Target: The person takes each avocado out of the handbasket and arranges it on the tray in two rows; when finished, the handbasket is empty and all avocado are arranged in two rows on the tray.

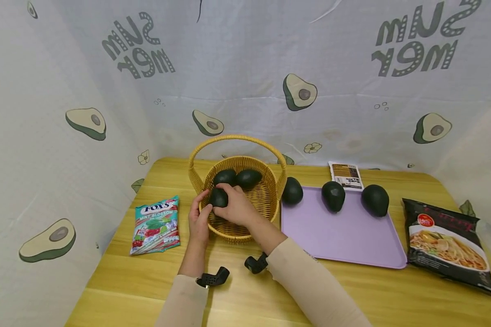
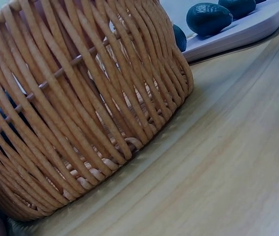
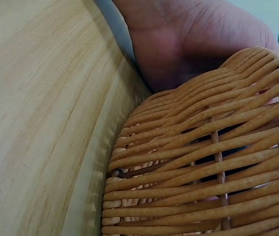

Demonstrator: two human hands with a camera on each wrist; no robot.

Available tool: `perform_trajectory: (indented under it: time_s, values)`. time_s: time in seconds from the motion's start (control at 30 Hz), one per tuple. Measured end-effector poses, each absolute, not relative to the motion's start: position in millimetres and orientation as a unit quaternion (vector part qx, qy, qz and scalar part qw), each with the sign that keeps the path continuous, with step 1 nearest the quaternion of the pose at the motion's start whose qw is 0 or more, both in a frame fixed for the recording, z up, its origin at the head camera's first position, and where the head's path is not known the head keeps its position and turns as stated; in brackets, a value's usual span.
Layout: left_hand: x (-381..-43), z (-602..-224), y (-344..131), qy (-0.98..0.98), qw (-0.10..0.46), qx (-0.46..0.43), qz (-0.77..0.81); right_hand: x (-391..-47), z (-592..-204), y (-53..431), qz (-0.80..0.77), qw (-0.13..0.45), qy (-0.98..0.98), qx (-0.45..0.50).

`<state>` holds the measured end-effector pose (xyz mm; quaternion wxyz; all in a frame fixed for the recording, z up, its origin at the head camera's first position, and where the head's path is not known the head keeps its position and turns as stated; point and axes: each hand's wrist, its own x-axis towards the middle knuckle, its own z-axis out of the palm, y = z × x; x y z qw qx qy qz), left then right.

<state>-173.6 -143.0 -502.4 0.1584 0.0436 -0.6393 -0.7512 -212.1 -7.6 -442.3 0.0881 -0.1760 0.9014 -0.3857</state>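
Observation:
A yellow wicker basket [image 1: 238, 237] with a tall arched handle stands on the table. My right hand [image 1: 237, 206] reaches over its front rim and grips a dark green avocado [image 1: 218, 198] in the basket's left side. At the left rim, my left hand [image 1: 199, 220] holds the basket, thumb over the edge beside that avocado. Two more avocados, one at the back left [image 1: 224, 176] and another avocado [image 1: 248, 178] beside it, lie inside. The basket's woven wall [image 2: 80, 88] fills much of the left wrist view; in the right wrist view, the right palm [image 3: 188, 39] overlaps the rim.
Right of the basket lies a lilac tray [image 1: 343, 240], with three avocados [image 1: 333, 196] along its far side. A small brown-and-white packet [image 1: 346, 176] is behind it. A black noodle bag [image 1: 448, 247] lies far right, a Fox's candy bag [image 1: 155, 225] left. Printed cloth [image 1: 245, 68] hangs behind.

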Motion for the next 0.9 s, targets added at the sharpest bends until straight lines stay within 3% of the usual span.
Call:
perform_trajectory:
  time_s: [0.6, 0.9]
  values:
    - [-169.7, -501.5, -142.4, -0.646, 0.151, 0.04, -0.747, -195.7, -428.5, -0.5, -0.491, -0.065, 0.866, -0.071]
    - [-170.4, -501.4, -142.1, -0.637, 0.149, 0.037, -0.755, -173.2, -420.0, 25.0, -0.532, -0.066, 0.842, -0.065]
